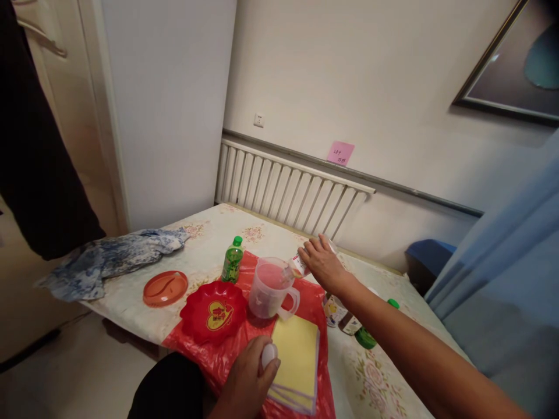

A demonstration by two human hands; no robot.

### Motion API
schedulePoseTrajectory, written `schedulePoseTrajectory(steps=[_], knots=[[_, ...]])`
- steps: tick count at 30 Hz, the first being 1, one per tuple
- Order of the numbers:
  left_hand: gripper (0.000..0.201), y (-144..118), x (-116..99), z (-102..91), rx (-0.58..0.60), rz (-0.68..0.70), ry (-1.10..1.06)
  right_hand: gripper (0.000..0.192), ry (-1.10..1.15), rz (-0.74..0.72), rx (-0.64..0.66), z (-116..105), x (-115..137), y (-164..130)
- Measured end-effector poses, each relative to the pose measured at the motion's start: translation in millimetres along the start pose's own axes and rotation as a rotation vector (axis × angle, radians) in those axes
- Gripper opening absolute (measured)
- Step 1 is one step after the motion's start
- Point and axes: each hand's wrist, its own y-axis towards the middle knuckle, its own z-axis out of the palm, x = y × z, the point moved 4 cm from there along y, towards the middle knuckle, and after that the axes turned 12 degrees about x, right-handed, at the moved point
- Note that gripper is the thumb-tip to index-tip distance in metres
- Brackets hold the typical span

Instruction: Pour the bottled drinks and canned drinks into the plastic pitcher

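My right hand (322, 263) grips a small bottle (300, 266) and tilts it over a clear measuring jug (269, 288) with a handle; the jug's inside looks pink. My left hand (247, 377) rests near the table's front edge, closed around a small white cap (269, 354). It sits beside a stack of yellow cloths (296, 356) lying on a red plastic sheet (314, 299). A red heart-patterned dish (213, 311) stands left of the jug.
A green bottle (232, 259) stands behind the dish, an orange lid (165, 288) to its left, a blue patterned cloth (109, 259) at the table's left end. More bottles (340, 314) stand under my right forearm. A white radiator (288, 189) lines the wall.
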Motion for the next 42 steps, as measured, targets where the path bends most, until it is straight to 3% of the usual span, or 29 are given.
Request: schedulePoseTrajectory(steps=[12,19,25,30,36,42], knots=[[0.027,3,-1,-4.3,-0.040,0.030,-0.027,0.029,0.027,-0.002,0.013,3,4,3],[0.028,8,-8,-14.7,-0.063,0.047,-0.023,0.038,0.377,0.172,0.171,23,-4,-6],[0.041,23,-23,-36.9,-0.168,0.057,-0.063,0.041,0.561,0.237,0.194,35,2,-39],[0.042,33,-46,-45.1,-0.210,0.092,-0.090,0.042,0.930,0.194,0.105,26,29,-78],[0.039,37,-69,-37.9,-0.132,0.211,-0.049,0.043,1.101,0.204,0.060,18,59,-112],[0.037,31,-81,-32.5,-0.078,0.246,0.045,0.043,1.135,0.216,0.033,16,68,-126]])
